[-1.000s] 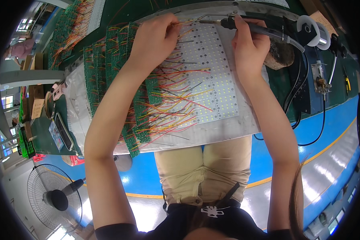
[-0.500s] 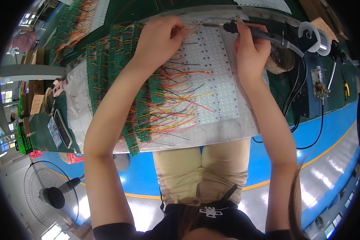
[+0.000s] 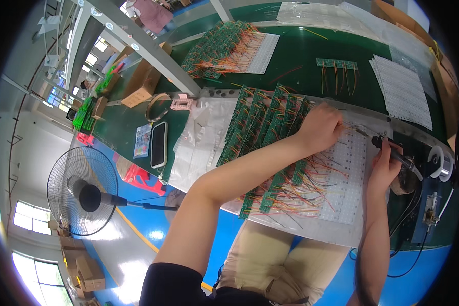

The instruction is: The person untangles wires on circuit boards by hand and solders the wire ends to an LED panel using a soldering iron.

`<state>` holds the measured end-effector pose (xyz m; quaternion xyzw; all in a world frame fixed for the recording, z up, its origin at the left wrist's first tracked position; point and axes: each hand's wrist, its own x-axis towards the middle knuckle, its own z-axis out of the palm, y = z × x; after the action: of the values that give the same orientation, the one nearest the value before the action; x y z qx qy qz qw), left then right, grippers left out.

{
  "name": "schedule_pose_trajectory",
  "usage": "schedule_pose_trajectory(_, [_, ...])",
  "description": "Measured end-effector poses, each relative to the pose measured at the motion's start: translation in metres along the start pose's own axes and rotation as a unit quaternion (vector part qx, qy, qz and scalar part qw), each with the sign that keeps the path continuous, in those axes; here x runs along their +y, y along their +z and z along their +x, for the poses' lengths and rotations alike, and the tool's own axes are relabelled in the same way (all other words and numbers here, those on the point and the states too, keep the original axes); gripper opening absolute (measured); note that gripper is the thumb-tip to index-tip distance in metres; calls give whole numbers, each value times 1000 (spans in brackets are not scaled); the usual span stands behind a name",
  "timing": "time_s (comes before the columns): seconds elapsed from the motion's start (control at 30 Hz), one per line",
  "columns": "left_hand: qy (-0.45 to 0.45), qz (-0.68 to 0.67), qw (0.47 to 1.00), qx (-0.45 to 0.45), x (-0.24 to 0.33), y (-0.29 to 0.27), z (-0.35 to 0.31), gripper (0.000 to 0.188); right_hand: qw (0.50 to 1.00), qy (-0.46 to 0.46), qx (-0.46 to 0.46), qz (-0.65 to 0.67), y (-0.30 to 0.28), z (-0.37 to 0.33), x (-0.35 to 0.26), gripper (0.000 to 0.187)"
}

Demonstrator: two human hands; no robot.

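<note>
My left hand (image 3: pixel 321 125) is closed, its fingertips pinched at the far end of a white LED panel (image 3: pixel 349 186); what they pinch is too small to make out. My right hand (image 3: pixel 385 166) grips a soldering iron (image 3: pixel 409 162) by its dark handle, the tip pointing left toward the left fingertips. Rows of green circuit boards (image 3: pixel 275 191) lie across the panel's left part, partly beneath my left forearm. From them red, yellow and black wires (image 3: pixel 311 188) fan out over the panel.
Right of the panel stand a solder reel (image 3: pixel 440 163) on a holder and a dark round block (image 3: pixel 406 181). A phone (image 3: pixel 158 145) lies at left. More wired boards (image 3: pixel 222 48) and white panels (image 3: pixel 403 92) lie farther back. A fan (image 3: pixel 89 196) stands on the floor at left.
The view has swung toward the left and the far side, so the bench appears lower and farther right. Both hands stay at the panel's far end, the soldering iron still in my right.
</note>
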<state>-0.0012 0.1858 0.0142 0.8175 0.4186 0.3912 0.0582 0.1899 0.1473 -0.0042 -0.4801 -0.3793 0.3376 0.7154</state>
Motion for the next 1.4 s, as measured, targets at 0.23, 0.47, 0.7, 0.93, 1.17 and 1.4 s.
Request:
schedule_pose_trajectory(0.23, [-6,-12,1000,-7,3,-1,6,12,1000,12,4,4,0,2,-6,13])
schedule_pose_trajectory(0.47, [-12,-9,1000,-27,2,-2,5,12,1000,5,11,16,-1,0,-5,11])
schedule_pose_trajectory(0.7, [-36,-25,999,-15,-1,1,8,7,997,-23,65,32,0,1,-9,13])
schedule_pose_trajectory(0.93, [-110,-128,982,-88,-3,-9,11,11,998,-15,31,47,2,3,-2,14])
schedule_pose_trajectory(1.17, [-115,-109,980,-118,-5,-1,8,12,999,-2,15,46,-2,0,-8,16])
schedule_pose_trajectory(1.4, [-111,-65,982,-137,-7,-1,4,13,1000,-18,25,4,-3,-2,-6,13])
